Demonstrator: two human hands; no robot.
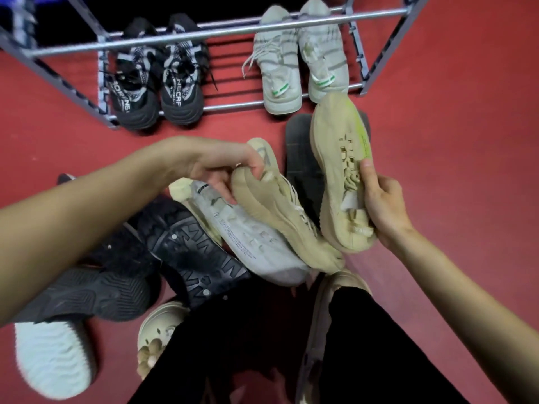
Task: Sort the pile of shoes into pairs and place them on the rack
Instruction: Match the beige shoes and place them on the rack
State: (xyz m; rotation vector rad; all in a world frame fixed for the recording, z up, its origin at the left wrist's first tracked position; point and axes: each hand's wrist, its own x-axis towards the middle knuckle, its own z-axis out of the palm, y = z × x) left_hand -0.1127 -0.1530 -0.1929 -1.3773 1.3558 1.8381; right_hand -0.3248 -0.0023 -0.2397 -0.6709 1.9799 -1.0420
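- Red floor (452, 97) fills the head view, with a grey metal shoe rack (221, 32) standing at the top of the picture; all places below are given relative to this rack.
- On the rack's low shelf, at its left end, sits a pair of black-and-white knit trainers (154, 86), side by side.
- At the rack's right end sits a pair of off-white lace-up trainers with green heel marks (300, 65), also side by side.
- Just in front of the rack's right end, the right hand (382, 205) grips a beige knit trainer with a lime-green stripe (344, 170), fingers curled round its side, the shoe lifted off the floor.
- In front of the rack's middle, the left hand (221, 173) pinches the heel of a matching beige knit trainer (277, 217), thumb and fingers clamped on it.
- That shoe rests against a white mesh trainer (250, 237) in the pile further from the rack.
- Farthest from the rack lie black shoes, one showing a dark ridged sole (192, 252), and a shoe with a white ridged sole (49, 357).
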